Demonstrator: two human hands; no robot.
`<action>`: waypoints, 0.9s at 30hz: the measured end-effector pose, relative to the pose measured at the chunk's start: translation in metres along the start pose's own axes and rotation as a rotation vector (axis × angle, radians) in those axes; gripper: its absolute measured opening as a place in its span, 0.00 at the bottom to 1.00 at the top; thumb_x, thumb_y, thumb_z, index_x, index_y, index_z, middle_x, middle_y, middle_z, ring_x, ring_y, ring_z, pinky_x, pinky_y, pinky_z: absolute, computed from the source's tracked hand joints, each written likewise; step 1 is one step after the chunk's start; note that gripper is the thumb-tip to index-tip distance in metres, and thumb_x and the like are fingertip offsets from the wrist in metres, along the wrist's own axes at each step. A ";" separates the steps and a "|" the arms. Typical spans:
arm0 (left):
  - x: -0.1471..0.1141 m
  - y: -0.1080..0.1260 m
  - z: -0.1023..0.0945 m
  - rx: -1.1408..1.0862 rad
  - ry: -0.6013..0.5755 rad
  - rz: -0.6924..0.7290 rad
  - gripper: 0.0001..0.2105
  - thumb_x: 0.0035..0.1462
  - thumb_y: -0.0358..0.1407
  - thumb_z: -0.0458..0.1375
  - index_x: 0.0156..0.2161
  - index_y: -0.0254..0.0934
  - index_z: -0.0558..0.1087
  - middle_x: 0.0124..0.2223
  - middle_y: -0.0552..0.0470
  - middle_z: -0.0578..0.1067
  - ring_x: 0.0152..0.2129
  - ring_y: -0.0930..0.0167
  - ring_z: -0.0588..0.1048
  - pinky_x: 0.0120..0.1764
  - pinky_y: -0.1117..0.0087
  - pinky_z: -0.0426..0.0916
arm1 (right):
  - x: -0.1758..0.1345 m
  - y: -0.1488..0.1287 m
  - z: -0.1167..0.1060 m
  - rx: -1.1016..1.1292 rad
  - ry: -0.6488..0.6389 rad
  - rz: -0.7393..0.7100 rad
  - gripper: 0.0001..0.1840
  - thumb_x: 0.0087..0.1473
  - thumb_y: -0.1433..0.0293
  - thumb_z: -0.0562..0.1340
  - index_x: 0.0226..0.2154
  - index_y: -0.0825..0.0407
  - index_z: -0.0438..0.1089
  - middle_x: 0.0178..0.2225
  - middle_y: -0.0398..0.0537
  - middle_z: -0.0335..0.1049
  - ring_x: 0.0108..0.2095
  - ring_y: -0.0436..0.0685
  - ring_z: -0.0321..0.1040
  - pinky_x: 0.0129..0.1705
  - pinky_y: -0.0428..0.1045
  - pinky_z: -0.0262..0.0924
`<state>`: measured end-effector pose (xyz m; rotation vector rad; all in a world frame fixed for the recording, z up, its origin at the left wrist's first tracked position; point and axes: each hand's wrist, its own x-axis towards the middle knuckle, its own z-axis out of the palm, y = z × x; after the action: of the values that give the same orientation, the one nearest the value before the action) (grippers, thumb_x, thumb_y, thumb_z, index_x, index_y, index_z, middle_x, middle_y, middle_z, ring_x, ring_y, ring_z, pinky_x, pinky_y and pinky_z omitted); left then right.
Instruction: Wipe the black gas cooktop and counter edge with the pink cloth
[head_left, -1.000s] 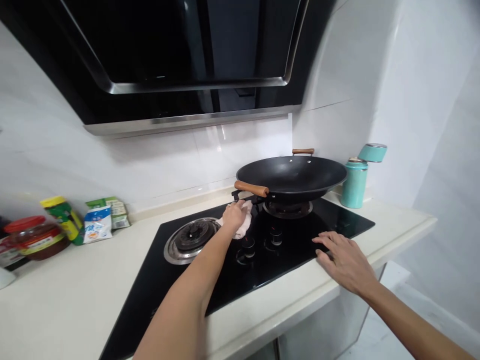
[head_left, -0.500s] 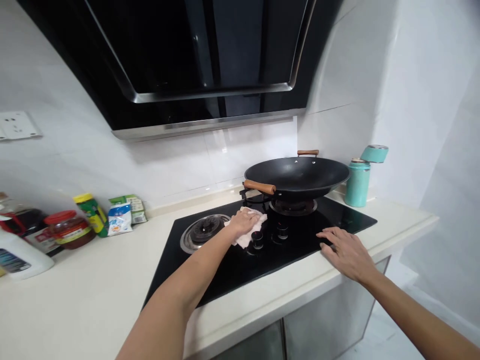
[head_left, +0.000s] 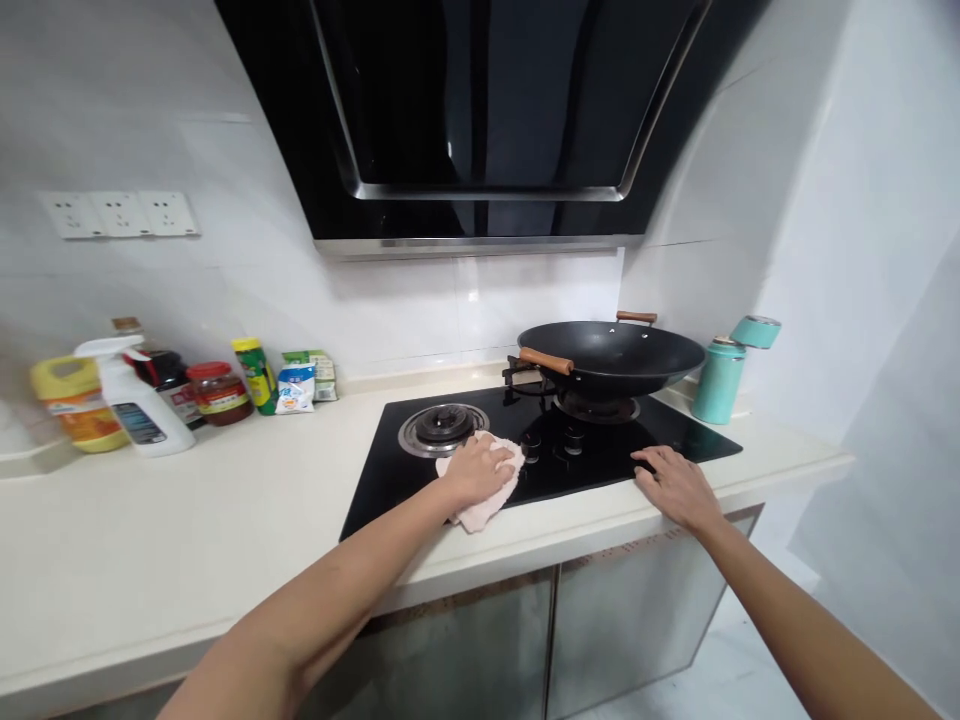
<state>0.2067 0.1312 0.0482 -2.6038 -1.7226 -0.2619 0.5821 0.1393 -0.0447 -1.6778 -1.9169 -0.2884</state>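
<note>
My left hand [head_left: 477, 472] presses a pale pink cloth [head_left: 484, 513] flat against the front edge of the black glass gas stove [head_left: 397, 490]. The cloth spreads out from under my fingers, just in front of the left burner [head_left: 444, 425] and left of two control knobs [head_left: 574, 441]. My right hand [head_left: 679, 487] rests at the stove's front right edge, fingers spread and holding nothing. A black wok [head_left: 622, 355] with wooden handles sits on the right burner, behind my right hand.
A turquoise flask [head_left: 719, 382] with its lid tipped open stands right of the wok. Along the wall at left are a spray bottle [head_left: 139, 400], a yellow jug [head_left: 79, 405], a red-lidded jar [head_left: 219, 393] and seasoning packets [head_left: 296, 388]. A black range hood [head_left: 480, 215] hangs above.
My left hand has drawn the cloth from beside the knobs toward the stove's front edge. My right hand stays at the edge. The view has shifted, showing more counter at left.
</note>
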 end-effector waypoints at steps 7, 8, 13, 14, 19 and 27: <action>-0.082 0.021 -0.002 -0.016 0.051 0.130 0.20 0.63 0.50 0.53 0.57 0.53 0.76 0.57 0.47 0.72 0.53 0.56 0.68 0.57 0.53 0.62 | -0.011 -0.006 0.003 0.005 0.021 0.044 0.24 0.64 0.57 0.49 0.53 0.46 0.73 0.58 0.51 0.70 0.60 0.61 0.64 0.60 0.61 0.58; -0.089 0.023 -0.001 -0.014 0.065 0.145 0.20 0.62 0.50 0.55 0.56 0.53 0.77 0.56 0.46 0.72 0.52 0.56 0.68 0.56 0.53 0.62 | -0.017 -0.009 0.004 0.006 0.025 0.065 0.26 0.65 0.56 0.48 0.54 0.47 0.73 0.60 0.51 0.69 0.62 0.62 0.62 0.61 0.62 0.58; -0.109 0.025 0.009 -0.017 0.121 0.212 0.24 0.54 0.52 0.64 0.56 0.51 0.76 0.53 0.46 0.72 0.52 0.54 0.68 0.56 0.54 0.64 | -0.059 -0.032 0.015 -0.014 0.124 0.091 0.30 0.67 0.53 0.44 0.58 0.46 0.70 0.64 0.52 0.65 0.64 0.65 0.60 0.65 0.69 0.50; -0.113 0.026 0.012 -0.015 0.135 0.234 0.25 0.54 0.51 0.65 0.57 0.51 0.74 0.53 0.46 0.72 0.53 0.54 0.67 0.56 0.54 0.64 | -0.067 -0.036 0.018 -0.011 0.157 0.099 0.30 0.68 0.54 0.43 0.58 0.45 0.71 0.63 0.52 0.66 0.64 0.65 0.60 0.66 0.70 0.49; -0.140 0.035 0.024 -0.025 0.202 0.291 0.24 0.54 0.38 0.65 0.56 0.51 0.72 0.56 0.45 0.70 0.56 0.54 0.67 0.57 0.54 0.64 | -0.087 -0.053 0.031 0.057 0.262 0.111 0.29 0.68 0.56 0.44 0.56 0.47 0.72 0.59 0.54 0.69 0.65 0.66 0.56 0.63 0.66 0.56; -0.142 0.018 -0.007 -0.744 0.237 -0.035 0.21 0.52 0.39 0.60 0.53 0.46 0.72 0.51 0.52 0.78 0.46 0.63 0.76 0.51 0.64 0.72 | -0.089 -0.068 0.027 0.027 0.292 0.033 0.28 0.69 0.60 0.43 0.57 0.52 0.69 0.57 0.57 0.71 0.63 0.64 0.59 0.68 0.65 0.50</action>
<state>0.1675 -0.0065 0.0360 -2.7948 -1.8293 -1.3860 0.5142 0.0660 -0.1010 -1.5531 -1.6693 -0.4655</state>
